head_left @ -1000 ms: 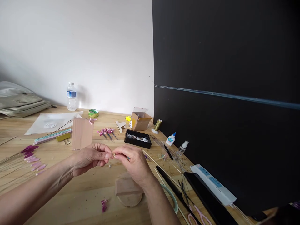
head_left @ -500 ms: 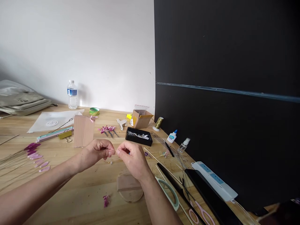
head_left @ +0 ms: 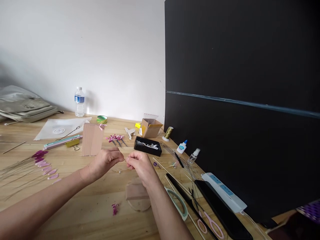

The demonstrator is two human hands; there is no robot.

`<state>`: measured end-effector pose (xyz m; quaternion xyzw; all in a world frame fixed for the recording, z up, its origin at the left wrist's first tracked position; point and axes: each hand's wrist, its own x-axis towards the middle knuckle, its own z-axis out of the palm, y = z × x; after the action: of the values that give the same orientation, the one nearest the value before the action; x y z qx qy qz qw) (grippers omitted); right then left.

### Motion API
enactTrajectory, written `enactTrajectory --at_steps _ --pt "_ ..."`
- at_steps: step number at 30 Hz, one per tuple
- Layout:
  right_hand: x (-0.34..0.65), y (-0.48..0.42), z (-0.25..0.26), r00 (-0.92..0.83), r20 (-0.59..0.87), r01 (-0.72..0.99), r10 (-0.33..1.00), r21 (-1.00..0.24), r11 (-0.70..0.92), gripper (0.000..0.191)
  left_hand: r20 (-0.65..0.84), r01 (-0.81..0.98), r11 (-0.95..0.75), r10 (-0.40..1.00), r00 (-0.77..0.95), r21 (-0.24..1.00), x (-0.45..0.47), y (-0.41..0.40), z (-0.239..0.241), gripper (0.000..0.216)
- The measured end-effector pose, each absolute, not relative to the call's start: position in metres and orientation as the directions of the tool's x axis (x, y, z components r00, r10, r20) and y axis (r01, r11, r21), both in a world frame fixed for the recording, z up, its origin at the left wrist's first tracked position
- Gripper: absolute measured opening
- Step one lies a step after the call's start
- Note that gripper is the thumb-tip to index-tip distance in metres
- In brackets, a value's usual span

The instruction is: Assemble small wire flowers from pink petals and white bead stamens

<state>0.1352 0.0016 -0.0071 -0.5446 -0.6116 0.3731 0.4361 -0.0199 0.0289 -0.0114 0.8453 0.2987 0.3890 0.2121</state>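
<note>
Above the middle of the table, my left hand (head_left: 106, 161) and my right hand (head_left: 141, 166) meet fingertip to fingertip, both closed in a pinch. Whatever lies between the fingertips is too small to make out. Below my right wrist is a wooden block (head_left: 137, 192) on a round clear disc (head_left: 140, 206). A small magenta flower piece (head_left: 115, 209) rests in front of it. Behind my hands lie several pink flower sprigs (head_left: 116, 138) and a black tray (head_left: 147, 146) of small silvery parts. A bead (head_left: 119, 172) sits just under my left hand.
At left are wired petals (head_left: 47, 168), a yellow binder clip (head_left: 72, 143) and an upright wooden board (head_left: 92, 139). On the right lie scissors (head_left: 211, 223), a black comb (head_left: 178, 186), a power strip (head_left: 225, 191), a glue bottle (head_left: 182, 146) and a spray bottle (head_left: 194, 156). A water bottle (head_left: 79, 103) stands behind.
My hands remain pinched together, with the fingers slightly shifted and my left hand turned a little. The camera view has swung slightly, so table items appear displaced.
</note>
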Motion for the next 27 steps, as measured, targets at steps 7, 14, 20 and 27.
enactTrajectory --at_steps 7,14,20,27 --pt "0.140 0.005 -0.009 -0.053 0.195 0.366 0.979 -0.909 0.200 0.015 0.421 0.280 -0.581 0.779 0.465 0.764 -0.020 0.033 -0.006 0.017" --pt "0.143 0.007 -0.018 -0.057 0.274 0.678 0.960 -0.695 0.238 0.013 0.318 0.217 -0.419 0.868 0.382 0.882 -0.025 0.035 -0.004 0.013" --pt "0.137 0.005 -0.017 -0.102 0.281 0.601 0.954 -0.747 0.284 0.010 0.300 0.182 -0.398 0.863 0.408 0.899 -0.025 0.037 -0.004 0.011" --pt "0.134 0.000 -0.007 -0.086 0.330 0.464 0.940 -0.822 0.331 0.012 0.378 0.238 -0.530 0.794 0.476 0.814 -0.022 0.038 -0.010 0.014"
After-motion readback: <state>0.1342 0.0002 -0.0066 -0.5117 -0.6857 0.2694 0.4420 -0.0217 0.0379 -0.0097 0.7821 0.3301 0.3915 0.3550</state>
